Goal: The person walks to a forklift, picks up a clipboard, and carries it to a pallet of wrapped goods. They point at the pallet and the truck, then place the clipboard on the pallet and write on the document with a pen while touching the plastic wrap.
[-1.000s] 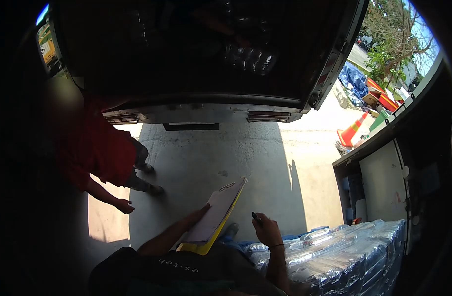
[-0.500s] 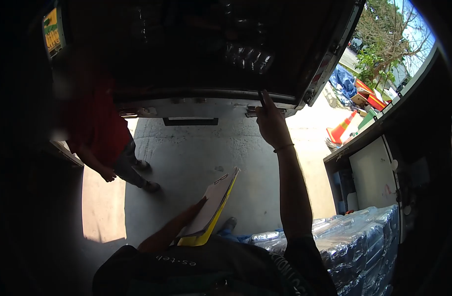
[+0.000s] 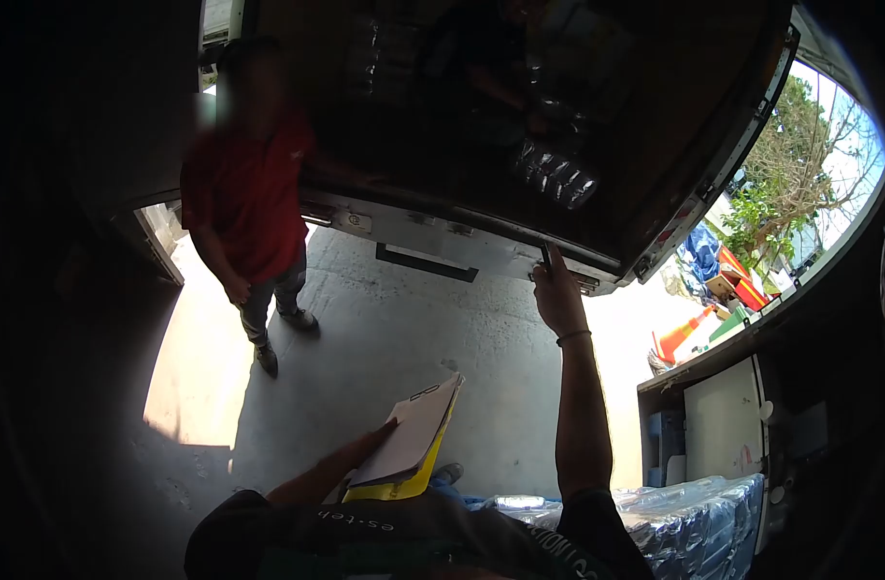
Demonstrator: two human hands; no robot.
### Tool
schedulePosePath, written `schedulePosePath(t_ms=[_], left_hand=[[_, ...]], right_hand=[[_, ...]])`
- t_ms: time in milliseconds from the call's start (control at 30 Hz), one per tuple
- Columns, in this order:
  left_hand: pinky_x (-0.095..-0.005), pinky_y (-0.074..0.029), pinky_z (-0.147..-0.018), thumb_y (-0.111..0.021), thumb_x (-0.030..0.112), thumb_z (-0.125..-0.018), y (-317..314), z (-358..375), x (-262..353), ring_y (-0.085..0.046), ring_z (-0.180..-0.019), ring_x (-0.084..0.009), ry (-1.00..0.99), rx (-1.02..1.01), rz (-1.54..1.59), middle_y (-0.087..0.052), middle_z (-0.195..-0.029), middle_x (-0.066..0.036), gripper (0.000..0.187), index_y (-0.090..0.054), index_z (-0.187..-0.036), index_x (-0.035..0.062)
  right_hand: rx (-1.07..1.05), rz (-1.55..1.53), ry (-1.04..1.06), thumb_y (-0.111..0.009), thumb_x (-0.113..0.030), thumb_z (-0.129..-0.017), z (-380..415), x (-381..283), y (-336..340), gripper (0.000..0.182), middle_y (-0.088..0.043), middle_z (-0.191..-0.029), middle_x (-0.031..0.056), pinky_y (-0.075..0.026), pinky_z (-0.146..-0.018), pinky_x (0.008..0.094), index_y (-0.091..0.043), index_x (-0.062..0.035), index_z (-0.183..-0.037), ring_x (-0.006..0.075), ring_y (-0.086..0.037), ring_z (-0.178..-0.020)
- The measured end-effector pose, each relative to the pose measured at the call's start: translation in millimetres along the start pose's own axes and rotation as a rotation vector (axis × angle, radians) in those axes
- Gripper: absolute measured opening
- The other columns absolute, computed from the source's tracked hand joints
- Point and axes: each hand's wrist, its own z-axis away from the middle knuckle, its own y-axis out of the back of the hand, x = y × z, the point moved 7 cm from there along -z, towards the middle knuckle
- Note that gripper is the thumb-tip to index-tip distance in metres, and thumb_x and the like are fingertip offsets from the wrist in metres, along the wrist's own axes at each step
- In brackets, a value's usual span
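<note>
Head camera: I see the left hand [image 3: 373, 445] gripping the side edge of a tilted clipboard [image 3: 409, 440] in front of the wearer's body, white paper on top and a yellow sheet [image 3: 421, 481] beneath. The right hand [image 3: 556, 295] is raised on an outstretched arm, fingers closed around a dark pen-like object [image 3: 547, 254] before the truck [image 3: 505, 253]; I cannot tell whether they touch. A person in red [image 3: 254, 203] stands beside the truck, and a plastic-wrapped stack [image 3: 699, 527] sits lower right.
</note>
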Motion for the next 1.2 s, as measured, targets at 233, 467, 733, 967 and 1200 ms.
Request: schedulePosePath(t_ms=[233, 467, 733, 967, 1200], left_hand=[[-0.0416, -0.055, -0.099, -0.052, 0.086, -0.094, 19.7, 0.0, -19.1, -0.072, -0.112, -0.0305, -0.134, 0.057, 0.16, -0.072, -0.129, -0.021, 0.099, -0.068, -0.14, 0.0003], [-0.0415, -0.057, -0.096, -0.051, 0.083, -0.097, 9.5, 26.7, -92.7, -0.072, -0.108, -0.0279, -0.214, 0.042, 0.228, -0.072, -0.125, -0.018, 0.095, -0.065, -0.142, 0.0016], [-0.0419, -0.058, -0.094, -0.05, 0.082, -0.098, -69.8, 107.2, -180.1, -0.072, -0.105, -0.0265, -0.245, -0.126, 0.216, -0.072, -0.123, -0.017, 0.093, -0.063, -0.144, 0.002], [-0.0422, -0.058, -0.093, -0.049, 0.081, -0.099, -132.9, 167.5, -265.8, -0.072, -0.103, -0.0252, -0.147, -0.257, 0.132, -0.072, -0.121, -0.016, 0.092, -0.061, -0.145, 0.0023], [-0.0372, -0.06, -0.085, -0.041, 0.077, -0.104, -168.9, 256.9, -265.2, -0.07, -0.095, -0.0214, -0.112, -0.361, -0.057, -0.071, -0.107, -0.012, 0.079, -0.062, -0.134, 0.0074]], right_hand=[[0.069, -0.107, 0.054, -0.069, -0.017, -0.103, 66.6, -65.7, 38.2, 0.034, -0.077, -0.094, 0.0129, -0.053, -0.077, 0.0356, -0.071, -0.007, -0.135, 0.0229, -0.071, -0.082], [0.49, -0.569, 1.104, -0.063, -0.033, -0.105, 315.3, -249.4, 265.1, 0.045, -0.053, -0.115, 0.0082, -0.038, -0.066, 0.0304, -0.064, -0.0027, -0.139, 0.0098, -0.046, -0.064], [0.344, 0.115, 1.746, -0.058, -0.042, -0.106, 585.4, -348.2, 315.4, 0.048, -0.048, -0.139, 0.0142, -0.044, -0.073, 0.0384, -0.063, -0.0065, -0.138, 0.0135, -0.047, -0.066], [0.359, 0.395, 1.569, -0.057, -0.04, -0.108, 725.6, -373.0, 357.7, 0.046, -0.053, -0.13, 0.0133, -0.044, -0.071, 0.0362, -0.065, -0.0047, -0.136, 0.0128, -0.05, -0.066], [0.309, 0.552, 1.439, -0.055, -0.038, -0.109, 857.7, -414.9, 377.8, 0.044, -0.057, -0.12, 0.0125, -0.044, -0.069, 0.034, -0.066, -0.003, -0.134, 0.0121, -0.052, -0.066]])
